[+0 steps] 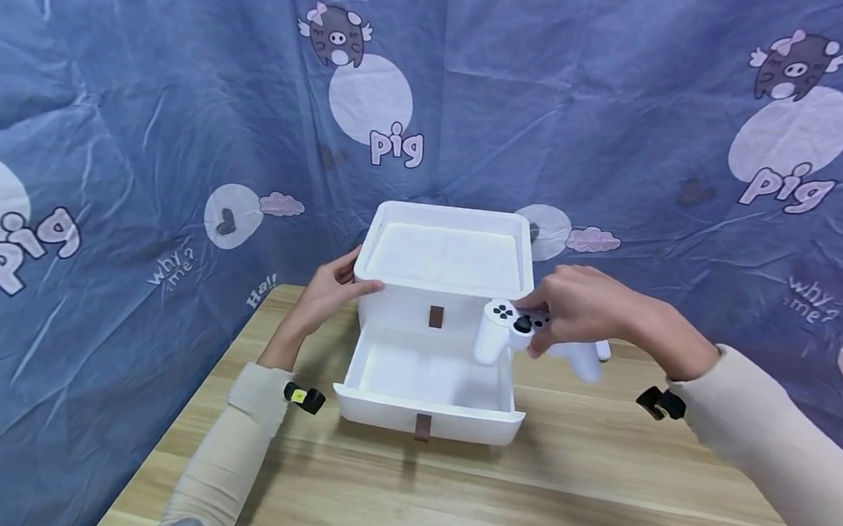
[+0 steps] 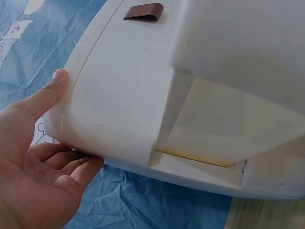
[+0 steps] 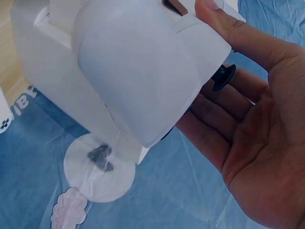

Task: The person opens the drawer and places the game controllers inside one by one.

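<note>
A white two-tier drawer box (image 1: pixel 406 303) with a recessed top stands on the table. Its lower drawer (image 1: pixel 386 411) is pulled out, its upper one closed. My left hand (image 1: pixel 332 293) grips the box's left side; in the left wrist view the thumb lies on the front corner and the fingers bend around the side. My right hand (image 1: pixel 585 305) holds a white game controller (image 1: pixel 490 344) above the right edge of the pulled-out drawer. In the right wrist view the controller (image 3: pixel 143 71) fills the middle, with the thumb on one face and fingers behind.
A wooden table (image 1: pixel 597 495) carries the box. Blue printed cloth (image 1: pixel 496 94) hangs behind and at the left. A small white object (image 1: pixel 603 351), mostly hidden behind the controller, lies right of the box. Brown tabs (image 1: pixel 423 428) hang on the drawer fronts.
</note>
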Tool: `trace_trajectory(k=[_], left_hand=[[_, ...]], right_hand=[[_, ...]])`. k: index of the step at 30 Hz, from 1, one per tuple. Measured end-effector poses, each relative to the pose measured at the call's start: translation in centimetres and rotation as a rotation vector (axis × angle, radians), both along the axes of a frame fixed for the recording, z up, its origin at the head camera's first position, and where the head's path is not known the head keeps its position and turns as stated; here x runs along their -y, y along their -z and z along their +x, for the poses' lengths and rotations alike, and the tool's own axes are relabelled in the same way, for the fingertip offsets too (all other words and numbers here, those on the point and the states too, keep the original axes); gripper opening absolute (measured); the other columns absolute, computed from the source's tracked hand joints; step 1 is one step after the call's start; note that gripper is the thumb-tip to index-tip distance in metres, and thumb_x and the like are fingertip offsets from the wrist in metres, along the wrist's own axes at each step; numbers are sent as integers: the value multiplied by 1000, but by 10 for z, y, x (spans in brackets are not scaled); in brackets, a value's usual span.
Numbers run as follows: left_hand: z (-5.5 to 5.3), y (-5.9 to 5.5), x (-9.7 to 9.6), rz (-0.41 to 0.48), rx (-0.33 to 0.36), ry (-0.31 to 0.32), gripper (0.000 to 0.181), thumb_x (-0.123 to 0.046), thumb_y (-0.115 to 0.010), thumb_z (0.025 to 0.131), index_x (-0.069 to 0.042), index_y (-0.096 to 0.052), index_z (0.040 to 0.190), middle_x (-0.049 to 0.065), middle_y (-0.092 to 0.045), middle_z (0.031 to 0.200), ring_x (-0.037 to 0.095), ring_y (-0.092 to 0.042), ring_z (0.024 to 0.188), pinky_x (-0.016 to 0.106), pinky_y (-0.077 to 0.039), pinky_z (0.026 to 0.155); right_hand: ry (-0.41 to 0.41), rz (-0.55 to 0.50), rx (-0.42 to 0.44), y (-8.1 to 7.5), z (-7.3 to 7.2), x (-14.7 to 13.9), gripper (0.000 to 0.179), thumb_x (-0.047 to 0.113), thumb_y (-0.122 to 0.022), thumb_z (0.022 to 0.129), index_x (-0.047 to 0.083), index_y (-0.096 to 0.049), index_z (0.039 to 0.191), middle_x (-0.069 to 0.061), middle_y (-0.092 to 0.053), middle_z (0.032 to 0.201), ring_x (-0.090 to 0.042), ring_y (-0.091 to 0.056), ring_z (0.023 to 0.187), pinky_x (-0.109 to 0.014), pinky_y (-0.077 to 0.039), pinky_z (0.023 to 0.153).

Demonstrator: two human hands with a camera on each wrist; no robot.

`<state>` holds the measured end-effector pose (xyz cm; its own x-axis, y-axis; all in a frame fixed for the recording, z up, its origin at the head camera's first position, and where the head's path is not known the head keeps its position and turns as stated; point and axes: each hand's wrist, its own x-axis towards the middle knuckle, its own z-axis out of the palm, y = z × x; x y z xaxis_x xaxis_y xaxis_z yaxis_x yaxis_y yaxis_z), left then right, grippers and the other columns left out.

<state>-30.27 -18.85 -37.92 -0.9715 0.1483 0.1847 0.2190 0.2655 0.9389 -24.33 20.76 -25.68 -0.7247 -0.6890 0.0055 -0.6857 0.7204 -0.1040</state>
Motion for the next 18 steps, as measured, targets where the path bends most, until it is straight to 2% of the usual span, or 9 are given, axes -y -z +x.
trace_trajectory(k=[7,13,18], left_hand=[[0,1,1,-1,-7,-2,94,-37,-89,90,-25,-37,167,8,-49,166,29,-55,146,51,-52,116],[2,0,1,5,-7,4,93,-36,-88,90,-24,-37,167,8,-49,166,29,-56,146,52,-52,116],[2,-1,-1,-9,8,-2,95,-38,-89,90,-25,-36,167,7,-47,167,29,-55,147,52,-52,116]], right_hand=[[-92,39,-11,1,-3,23,57,40,-97,73,14,-83,122,9,-77,78,-5,-54,62,-30,-47,61],[-98,83,20,5,-6,45,58,41,-97,75,11,-82,122,11,-75,75,-6,-53,60,-28,-43,60],[-119,96,32,10,-9,58,47,42,-96,75,15,-85,112,13,-70,71,-7,-51,62,-27,-41,60]])
